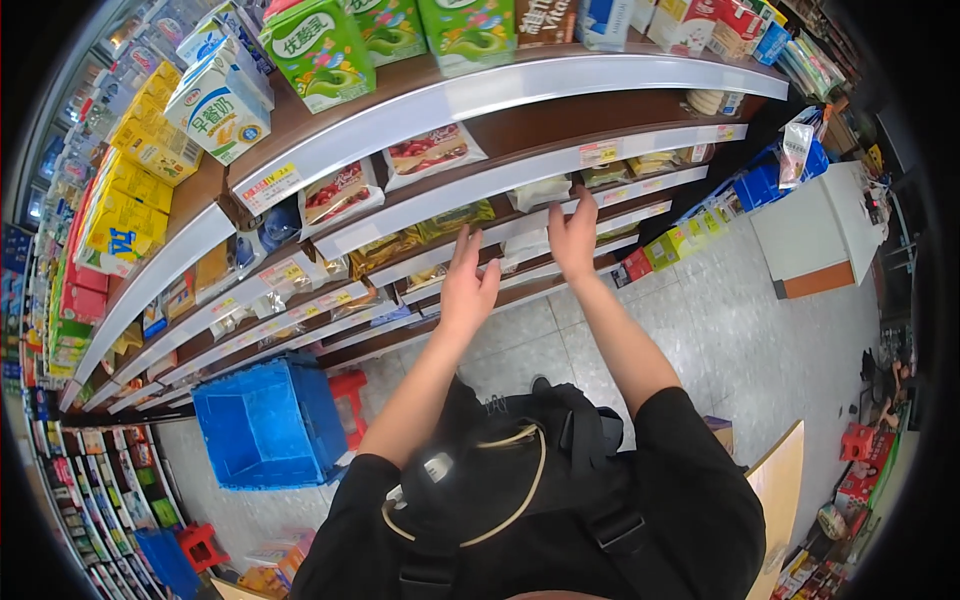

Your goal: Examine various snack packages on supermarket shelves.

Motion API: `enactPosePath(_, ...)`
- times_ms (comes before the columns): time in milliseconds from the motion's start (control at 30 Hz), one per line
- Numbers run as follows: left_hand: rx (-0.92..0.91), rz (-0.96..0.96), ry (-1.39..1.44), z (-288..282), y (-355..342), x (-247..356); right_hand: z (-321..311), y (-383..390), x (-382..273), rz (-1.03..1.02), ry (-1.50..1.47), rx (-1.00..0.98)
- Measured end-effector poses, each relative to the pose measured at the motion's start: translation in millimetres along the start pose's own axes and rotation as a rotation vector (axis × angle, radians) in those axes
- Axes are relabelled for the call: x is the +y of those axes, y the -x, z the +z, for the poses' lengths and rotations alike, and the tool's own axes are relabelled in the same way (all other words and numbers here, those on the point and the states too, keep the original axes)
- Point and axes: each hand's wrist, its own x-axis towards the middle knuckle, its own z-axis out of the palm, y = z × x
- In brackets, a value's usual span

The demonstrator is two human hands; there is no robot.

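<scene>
Both of my hands reach toward the shelves in front of me and hold nothing. My left hand [470,285] has its fingers stretched out just before a shelf edge, closest to a yellow-green packet [457,220]. To the right, my right hand [573,237] is raised with fingers extended, beside a white packet [540,193] on the same shelf. Whether its fingertips touch the packet or the rail, I cannot tell. On the tier above lie two white bags with red pictures, one bag [340,193] to the left and another bag [432,153] farther right.
Green drink cartons [320,55] and yellow cartons [125,215] line the top shelf [500,90]. A blue crate [265,425] stands on the floor at left, by a red stool [348,405]. At right is a white counter-like box [815,230].
</scene>
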Motion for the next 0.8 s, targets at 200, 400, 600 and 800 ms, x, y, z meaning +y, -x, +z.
enactPosePath(200, -0.054, -0.067, 0.163, 29, 3, 3, 2, -64, 30, 0.386, -0.268, -0.306)
enactPosePath(400, -0.177, -0.349, 0.292, 41, 7, 9, -8, -79, 31, 0.436, -0.470, -0.395)
enactPosePath(600, -0.003, -0.654, 0.940, 52, 20, 7, -92, -38, 5, 0.590, -0.717, -0.431)
enactPosePath(800, -0.227, -0.795, 1.225, 91, 42, 6, -143, 29, 23, 0.865, -0.998, -0.625)
